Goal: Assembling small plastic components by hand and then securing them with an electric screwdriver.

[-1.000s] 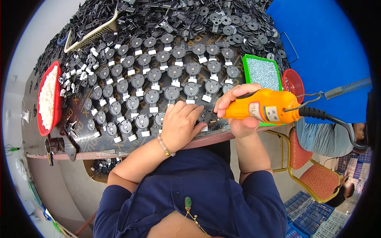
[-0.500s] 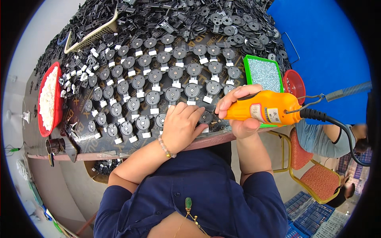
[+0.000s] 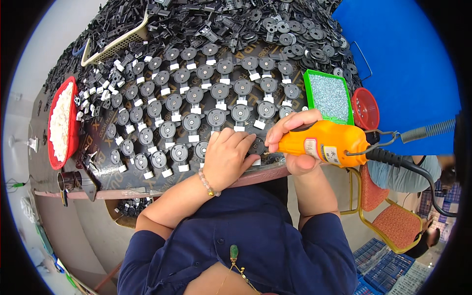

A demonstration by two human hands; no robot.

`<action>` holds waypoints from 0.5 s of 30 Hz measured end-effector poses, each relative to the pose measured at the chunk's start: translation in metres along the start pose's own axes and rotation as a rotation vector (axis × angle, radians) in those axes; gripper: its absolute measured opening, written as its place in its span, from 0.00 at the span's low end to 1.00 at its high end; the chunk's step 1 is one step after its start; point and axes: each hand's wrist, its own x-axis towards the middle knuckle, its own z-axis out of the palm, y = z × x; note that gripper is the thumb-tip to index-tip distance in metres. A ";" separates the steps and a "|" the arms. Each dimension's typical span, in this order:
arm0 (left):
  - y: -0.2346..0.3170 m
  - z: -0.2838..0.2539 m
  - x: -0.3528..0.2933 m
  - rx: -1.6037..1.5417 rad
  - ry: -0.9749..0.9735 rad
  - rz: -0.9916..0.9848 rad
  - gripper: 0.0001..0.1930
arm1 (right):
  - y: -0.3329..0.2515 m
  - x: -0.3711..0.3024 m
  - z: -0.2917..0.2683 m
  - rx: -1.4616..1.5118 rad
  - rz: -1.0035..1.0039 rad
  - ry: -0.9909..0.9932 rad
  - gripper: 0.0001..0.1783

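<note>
An orange electric screwdriver point(image 3: 322, 143) lies nearly level in my right hand point(image 3: 297, 142), fingers wrapped round its front end. Its tip points left, toward a round black plastic part point(image 3: 256, 146) by the table's near edge. My left hand point(image 3: 227, 153) is closed on that part, thumb at its near side; the fingers cover much of it. Rows of similar black discs with white tabs point(image 3: 216, 117) spread across the table beyond and left of my hands. A green tray point(image 3: 328, 97) of small silvery screws stands just past the screwdriver.
A red bowl point(image 3: 365, 108) sits right of the green tray. A red basket of white pieces point(image 3: 62, 123) stands at the left. Black parts point(image 3: 206, 29) are heaped at the back beside a cream basket point(image 3: 116, 42). A coiled spring point(image 3: 427, 132) and black cable run to the screwdriver.
The screwdriver's rear end has dropped slightly toward me, and its cable sags lower. My left hand stays on the same part; the view has shifted a little.
</note>
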 end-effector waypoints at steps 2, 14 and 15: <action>0.000 0.000 0.000 -0.001 0.002 0.001 0.24 | 0.001 -0.002 0.000 0.013 0.005 0.006 0.43; 0.000 0.001 -0.001 -0.015 0.034 0.015 0.20 | 0.004 0.004 0.002 0.049 0.070 -0.040 0.41; 0.000 -0.001 -0.001 0.008 0.015 0.019 0.23 | 0.005 0.003 0.001 0.046 0.087 -0.062 0.41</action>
